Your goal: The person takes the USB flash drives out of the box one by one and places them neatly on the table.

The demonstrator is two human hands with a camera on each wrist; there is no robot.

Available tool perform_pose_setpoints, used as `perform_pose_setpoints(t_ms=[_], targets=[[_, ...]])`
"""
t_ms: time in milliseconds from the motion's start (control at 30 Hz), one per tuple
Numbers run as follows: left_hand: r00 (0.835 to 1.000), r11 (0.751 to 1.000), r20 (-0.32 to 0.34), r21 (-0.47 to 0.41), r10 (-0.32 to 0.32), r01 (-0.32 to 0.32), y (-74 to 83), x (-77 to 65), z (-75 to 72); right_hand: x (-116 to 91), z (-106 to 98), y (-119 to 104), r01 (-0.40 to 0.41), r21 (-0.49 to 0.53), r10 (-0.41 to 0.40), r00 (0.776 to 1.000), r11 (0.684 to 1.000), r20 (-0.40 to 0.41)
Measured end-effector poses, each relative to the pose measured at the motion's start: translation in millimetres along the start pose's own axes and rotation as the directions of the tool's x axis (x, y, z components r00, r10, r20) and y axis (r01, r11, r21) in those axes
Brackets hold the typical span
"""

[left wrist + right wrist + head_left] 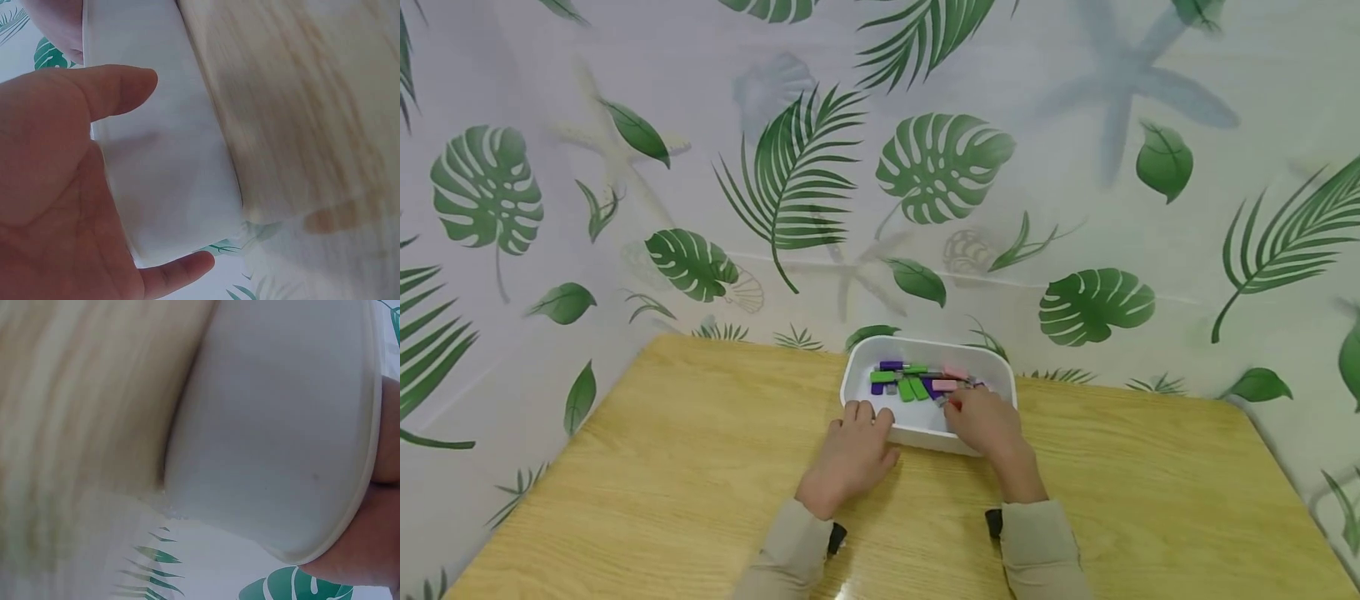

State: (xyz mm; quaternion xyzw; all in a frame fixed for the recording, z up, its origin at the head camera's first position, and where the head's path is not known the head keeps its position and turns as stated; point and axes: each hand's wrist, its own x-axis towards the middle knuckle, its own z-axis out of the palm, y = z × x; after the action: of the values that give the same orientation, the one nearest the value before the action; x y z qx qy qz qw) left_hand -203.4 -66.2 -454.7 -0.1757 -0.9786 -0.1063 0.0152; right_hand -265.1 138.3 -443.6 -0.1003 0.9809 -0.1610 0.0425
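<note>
A white box [925, 435] holds several small purple, green and pink pieces with grey metal parts, which look like USB flash drives [906, 385]. My left hand [853, 454] rests at the box's front left, fingertips over the rim. In the left wrist view its thumb [125, 90] is extended beside the outer wall. My right hand [988, 421] reaches over the front right rim, with bent fingers down among the drives, close to a pink one [946, 385]. Whether its fingertips pinch a drive is hidden. In the right wrist view the box wall [275, 437] covers most of that hand.
The box stands on a wooden table [700, 467], near its back edge. Behind and at the sides hangs a pale cloth [985, 250] printed with green leaves. Dark straps [994, 523] show at both wrists beside the beige sleeves [1041, 550].
</note>
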Motion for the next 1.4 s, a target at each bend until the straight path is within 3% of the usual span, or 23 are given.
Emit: perform_pose_setpoints(t_ms=[300, 667, 1000, 1400], targets=[[1.000, 1.000, 0.021, -0.005, -0.012, 0.012, -0.6, 4.4, -6.4, 2.7, -5.5, 0.3, 0.000, -0.014, 0.000, 1.000, 1.000, -0.010], [1.000, 1.000, 0.018, 0.005, -0.007, 0.007, 0.0, 2.3, -3.4, -0.4, -3.4, 0.3, 0.010, 0.031, -0.011, 1.000, 0.999, 0.027], [1.000, 1.000, 0.010, 0.022, -0.001, 0.001, 1.3, 0.3, -2.9, -4.7, -0.8, 1.5, -0.056, 0.059, 0.053, 0.997, 0.997, 0.056], [1.000, 1.000, 0.023, 0.006, -0.009, 0.009, -0.2, 1.5, -3.0, -4.5, 0.6, 0.8, -0.057, 0.092, 0.055, 0.998, 0.994, 0.025]])
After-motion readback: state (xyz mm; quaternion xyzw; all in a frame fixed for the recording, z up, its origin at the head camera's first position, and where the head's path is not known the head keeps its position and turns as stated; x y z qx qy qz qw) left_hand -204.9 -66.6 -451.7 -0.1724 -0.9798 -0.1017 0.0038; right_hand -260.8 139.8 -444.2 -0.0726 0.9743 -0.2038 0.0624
